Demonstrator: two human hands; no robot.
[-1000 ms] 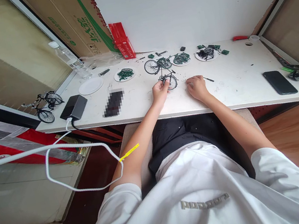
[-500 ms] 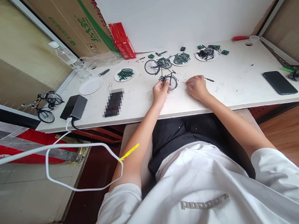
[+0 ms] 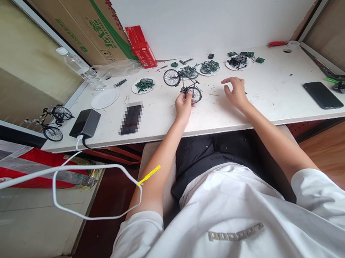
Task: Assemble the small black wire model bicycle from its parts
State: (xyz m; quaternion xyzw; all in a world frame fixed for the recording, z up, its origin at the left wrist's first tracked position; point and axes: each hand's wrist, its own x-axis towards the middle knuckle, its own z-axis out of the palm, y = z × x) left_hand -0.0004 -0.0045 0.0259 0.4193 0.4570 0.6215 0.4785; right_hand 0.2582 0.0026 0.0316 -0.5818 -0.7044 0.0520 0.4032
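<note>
White laminate desk (image 3: 274, 102), long and narrow, set against a pale wall. Near the middle, a little back from the front edge: left hand (image 3: 183, 105), fingers pinched around the rear wheel of a small dark green metal model bicycle (image 3: 191, 92), upright on the desk top. Exactly which part sits between the fingertips: too small to tell. Just to the right, right hand (image 3: 235, 91), fingers spread and apart, holding nothing, hovering low over a thin dark tool, almost wholly hidden beneath it; contact impossible to judge.

Along the back edge: 4 small round white plates, 1 bare (image 3: 105, 99), 3 heaped with green and black parts too fine to sort out. Beside them a loose spoked wheel assembly (image 3: 172, 77).

Toward the right front corner: a black smartphone (image 3: 322, 95), face up. Toward the left front corner: a black power brick (image 3: 84, 123) overhanging the edge, white cable trailing down, and a blurred dark rectangle (image 3: 131, 118), unreadable. At the back left corner: a clear plastic water bottle (image 3: 81, 68).
</note>
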